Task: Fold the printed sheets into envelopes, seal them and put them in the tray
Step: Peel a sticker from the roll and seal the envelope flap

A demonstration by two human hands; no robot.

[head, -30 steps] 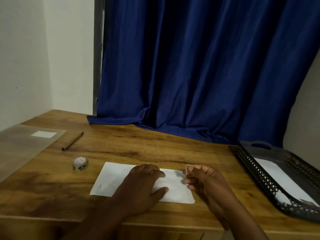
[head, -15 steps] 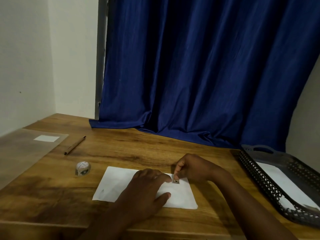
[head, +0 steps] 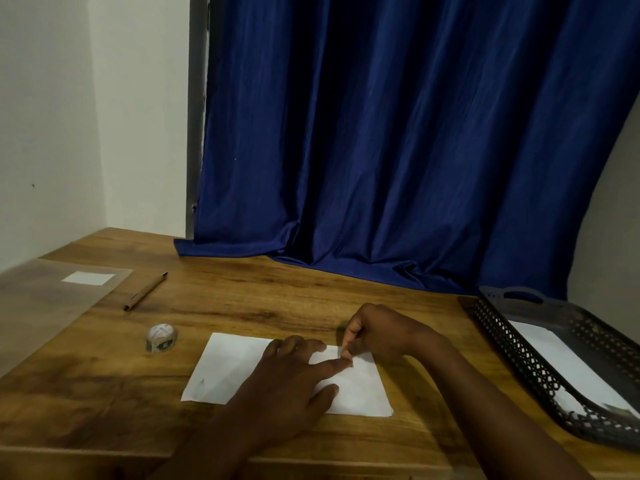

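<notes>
Pressing my left hand (head: 287,382) flat on the folded white envelope (head: 356,386), fingers spread and straight, I hold it down on the wooden table (head: 277,306). My right hand (head: 377,332) curls over its upper edge, fingertips pinching a small sticker (head: 347,359) against the paper. Left of the envelope sits a tape roll (head: 161,337); the black tray (head: 519,358), with a white sheet inside, stands well apart on my right.

I see a white envelope (head: 242,368) under my fingers (head: 332,367), on a brown wood-grain tabletop (head: 277,306); a black lattice-patterned tray (head: 519,358) right of them, a deep blue curtain (head: 398,133) beyond.
</notes>
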